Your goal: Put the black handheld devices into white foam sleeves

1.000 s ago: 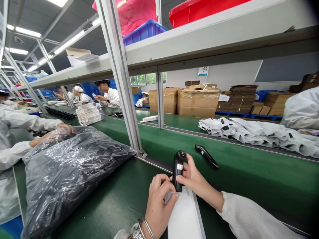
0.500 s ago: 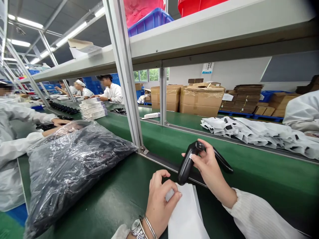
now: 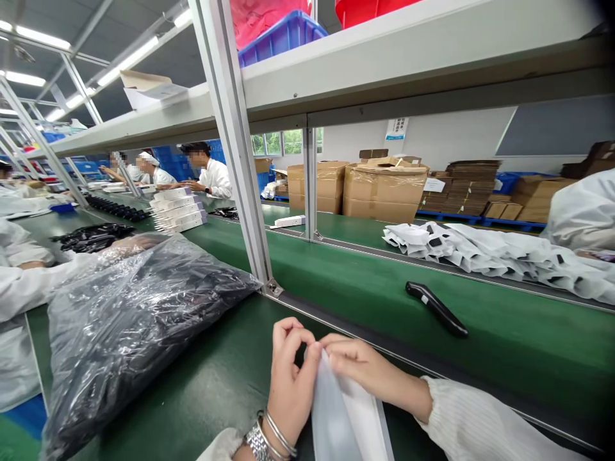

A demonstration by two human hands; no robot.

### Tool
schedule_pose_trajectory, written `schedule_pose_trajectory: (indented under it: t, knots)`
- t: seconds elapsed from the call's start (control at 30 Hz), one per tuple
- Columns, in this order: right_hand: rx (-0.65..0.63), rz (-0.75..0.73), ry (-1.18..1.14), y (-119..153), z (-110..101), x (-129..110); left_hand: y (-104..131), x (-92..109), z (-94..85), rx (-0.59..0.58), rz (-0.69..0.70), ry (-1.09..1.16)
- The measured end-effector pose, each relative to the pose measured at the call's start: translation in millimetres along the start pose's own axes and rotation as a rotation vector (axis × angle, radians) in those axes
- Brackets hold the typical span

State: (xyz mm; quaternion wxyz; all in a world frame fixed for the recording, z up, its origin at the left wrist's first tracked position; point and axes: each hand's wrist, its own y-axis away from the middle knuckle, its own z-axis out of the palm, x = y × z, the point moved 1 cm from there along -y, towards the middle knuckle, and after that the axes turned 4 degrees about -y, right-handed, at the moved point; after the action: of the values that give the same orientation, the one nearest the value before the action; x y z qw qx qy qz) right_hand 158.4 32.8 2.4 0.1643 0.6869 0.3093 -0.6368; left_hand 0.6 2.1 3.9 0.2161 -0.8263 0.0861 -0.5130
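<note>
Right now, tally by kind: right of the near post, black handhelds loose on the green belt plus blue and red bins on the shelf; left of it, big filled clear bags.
Black handheld: 1
Blue bin: 1
Red bin: 1
Big filled clear bag: 1
Total: 4

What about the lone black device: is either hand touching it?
No, the device lies apart on the green surface, while left hand and right hand hold the white bag.
</note>
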Motion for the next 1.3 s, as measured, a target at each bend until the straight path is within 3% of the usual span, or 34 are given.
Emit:
schedule_pose_trajectory:
  t: [0.1, 0.2, 0.33, 0.47, 0.57, 0.67, 0.77, 0.83, 0.9, 0.93, 1.03, 1.07, 1.17, 1.3]
  knots:
    - [0.014, 0.103, -0.072, -0.5, -1.0, -2.3, -5.3, -7.4, 1.9, 0.030, -0.082, 0.022]
    - [0.266, 0.119, -0.112, -10.4, -24.3, -9.2, -7.0, -16.3, 6.4, 0.008, -0.118, 0.045]
    - [0.652, 0.015, 0.470, -36.5, -87.7, -21.9, -5.7, -23.7, 10.8, -0.094, -0.135, -0.014]
    - [0.732, 0.031, 0.841, -43.9, -153.3, -17.2, -4.9, -21.4, 6.8, -0.189, -0.134, -0.314]
    - [0.752, 0.182, 1.022, -11.7, -188.6, 1.0, -6.4, -18.7, 2.7, -0.272, -0.132, -0.468]
    - [0.817, 0.446, 1.150, 44.3, -214.5, 22.5, -7.8, -17.9, 2.5, -0.351, -0.092, -0.476]
    - [0.828, 0.649, 1.179, 93.1, -233.5, 35.2, -7.3, -18.2, 4.6, -0.342, -0.025, -0.468]
    - [0.845, 0.695, 1.195, 108.5, -239.8, 34.4, -6.2, -18.8, 5.7, -0.326, 0.012, -0.478]
    - [0.934, 0.642, 1.202, 107.3, -237.7, 25.1, -4.8, -19.1, 6.2, -0.318, 0.049, -0.494]
    - [1.009, 0.544, 1.132, 101.2, -232.6, 17.9, -4.2, -18.8, 6.2, -0.320, 0.069, -0.493]
    - [1.166, 0.074, 0.628, 68.8, -200.9, -7.0, -2.9, -15.8, 5.5, -0.327, 0.111, -0.436]
    - [1.144, -0.035, 0.474, 55.7, -185.5, -14.4, -2.7, -14.2, 5.3, -0.332, 0.125, -0.411]
    - [0.946, -0.155, 0.026, 18.9, -132.8, -27.6, -2.5, -9.7, 4.6, -0.342, 0.179, -0.389]
    - [0.808, -0.163, -0.178, -9.6, -74.4, -25.8, -2.8, -6.2, 4.0, -0.329, 0.195, -0.351]
